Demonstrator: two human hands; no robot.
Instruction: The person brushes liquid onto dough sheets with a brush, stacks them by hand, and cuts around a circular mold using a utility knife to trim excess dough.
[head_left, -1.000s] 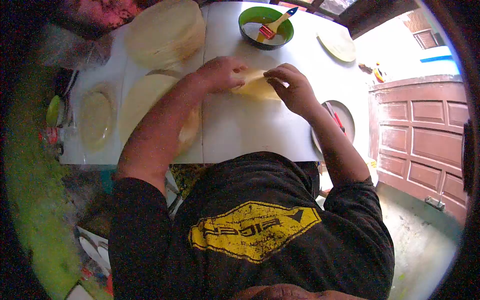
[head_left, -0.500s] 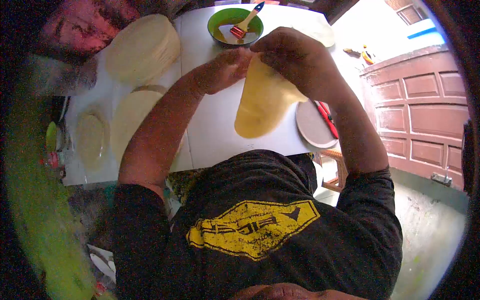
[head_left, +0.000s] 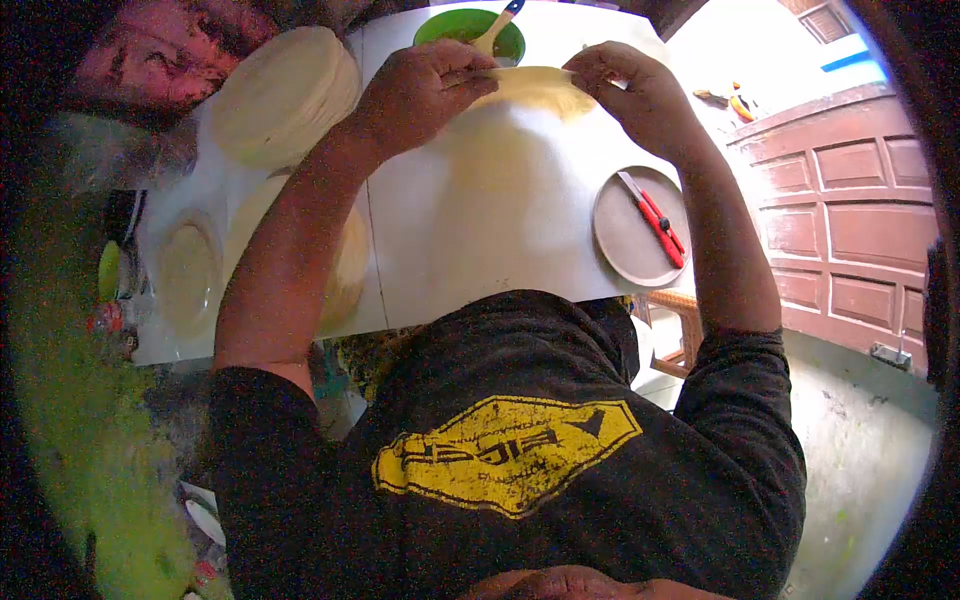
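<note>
A thin, pale yellow round dough sheet (head_left: 540, 88) is stretched between my two hands over the far part of the white table (head_left: 440, 245). My left hand (head_left: 425, 95) pinches its left edge, and my right hand (head_left: 632, 98) pinches the right edge. Just behind it stands a green bowl (head_left: 455, 22) with a wooden-handled brush (head_left: 492, 36) leaning in it; the bristles are hidden. To the left rises a tall stack of round dough sheets (head_left: 275, 95). A second pile of sheets (head_left: 345, 265) is partly covered by my left forearm.
A round greyish plate (head_left: 618, 235) near the table's right edge carries a red utility knife (head_left: 660, 228). At the left end lies a clear-rimmed oval dish (head_left: 188, 275). A brown panelled door (head_left: 850, 235) stands on the right.
My hands have moved apart, spreading the sheet that hung down between them. It now lies farther back, and the plate with the knife is in fuller view.
</note>
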